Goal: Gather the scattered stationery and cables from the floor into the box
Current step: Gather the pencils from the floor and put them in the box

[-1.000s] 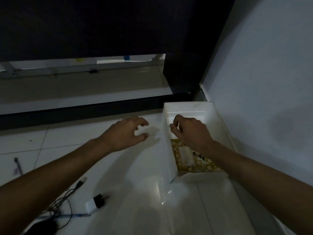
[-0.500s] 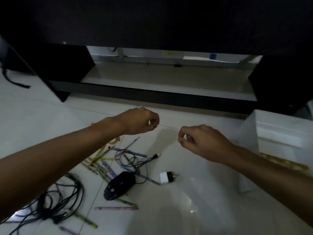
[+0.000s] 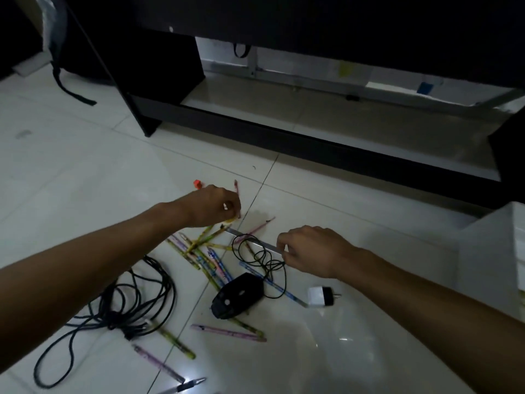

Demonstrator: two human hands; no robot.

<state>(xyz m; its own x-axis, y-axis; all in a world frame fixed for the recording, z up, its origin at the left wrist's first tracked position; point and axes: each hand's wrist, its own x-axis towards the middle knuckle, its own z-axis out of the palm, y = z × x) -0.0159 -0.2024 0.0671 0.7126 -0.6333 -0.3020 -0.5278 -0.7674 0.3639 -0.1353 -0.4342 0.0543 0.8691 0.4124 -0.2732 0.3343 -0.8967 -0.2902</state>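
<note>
- Since a second ago both hands have left the box (image 3: pixel 491 251) and swung over to the floor pile; view panned with them, box now just a white corner at far right, well apart from either grip.
- Means: last drop-off looks finished, new pick-up round starting. Most of the clutter is still on the floor.
- Left hand (image 3: pixel 211 206): grip curled down onto the far end of the pencils (image 3: pixel 204 251), apparently pinching a yellow one under the fingertips; contact partly hidden, so not certain.
- Right hand (image 3: pixel 309 251): grip pinching the near end of the grey ruler (image 3: pixel 250 238), thin mouse cord (image 3: pixel 264 260) right at the fingertips too.
- Below the right grip: black mouse (image 3: pixel 237 298); white charger plug (image 3: pixel 319 296) just under the right wrist.
- Under the left forearm: thick black cable (image 3: pixel 136 302) coiled on the floor (image 3: pixel 85 177), more pencils nearer the camera.
- Small orange piece (image 3: pixel 197 183) just beyond the left grip.
</note>
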